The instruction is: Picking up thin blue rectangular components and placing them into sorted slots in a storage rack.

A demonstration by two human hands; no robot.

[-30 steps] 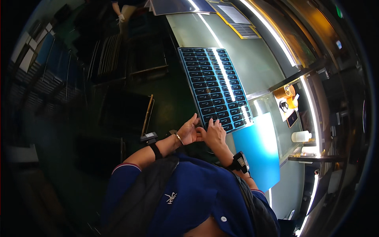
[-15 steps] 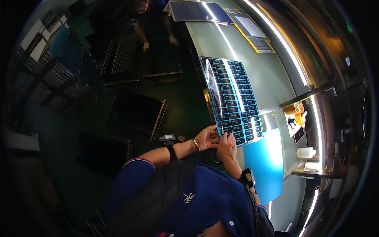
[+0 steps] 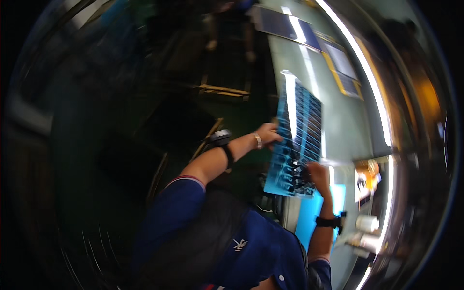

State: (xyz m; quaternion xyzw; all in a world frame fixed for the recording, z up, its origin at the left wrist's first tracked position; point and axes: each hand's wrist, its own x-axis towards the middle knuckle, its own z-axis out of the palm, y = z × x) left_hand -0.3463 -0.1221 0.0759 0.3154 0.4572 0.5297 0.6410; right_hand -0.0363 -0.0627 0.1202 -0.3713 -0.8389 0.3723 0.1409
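A thin, glossy sheet, blue and see-through at its borders and printed with rows of black rectangles, is lifted between my hands. It is smeared by motion, and a white glare streak crosses its upper part. My left hand grips its left edge, the thumb on top and the other fingers hidden below. At the right edge, near the lower corner, my right hand is curled closed on the sheet; its fingertips are blurred. Beneath the right forearm, a plain bright blue sheet lies on the table.
At the table's far end lie a dark panel and a yellow-edged frame. A white bottle and orange items stand at the right. Dark racks with a light bar are at left, a co-worker's hand beyond.
The printed sheet has come up off the table and tilted. My left hand has moved up its left edge; my right hand has shifted from the near edge to the right edge. The view has swung.
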